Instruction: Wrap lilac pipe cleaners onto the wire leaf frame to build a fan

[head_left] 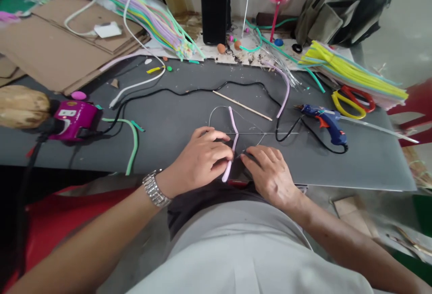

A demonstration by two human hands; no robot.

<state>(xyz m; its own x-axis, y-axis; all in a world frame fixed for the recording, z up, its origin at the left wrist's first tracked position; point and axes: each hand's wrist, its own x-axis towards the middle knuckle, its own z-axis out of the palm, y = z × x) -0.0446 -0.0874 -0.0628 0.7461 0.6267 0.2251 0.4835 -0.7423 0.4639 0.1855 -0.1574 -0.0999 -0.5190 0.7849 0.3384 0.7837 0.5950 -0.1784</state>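
My left hand (200, 161) grips a bent, pale pink flexible stem (232, 139) near its lower end, which sticks out below my fingers. A thin wire loop (218, 116) rises from the stem's upper part. My right hand (268, 175) lies close by, its fingertips pinching a thin wire (251, 143) beside the stem. A straight metal rod (259, 133) runs behind both hands, and a wooden stick (243, 105) lies beyond them. Both hands rest over a grey work mat (168, 150).
A blue hot glue gun (324, 121) and yellow-and-red scissors (353, 102) lie at the right. A black cable (202, 91) winds across the mat. A magenta device (74, 119), cardboard sheets (57, 37) and bundles of coloured stems (151, 20) surround the mat.
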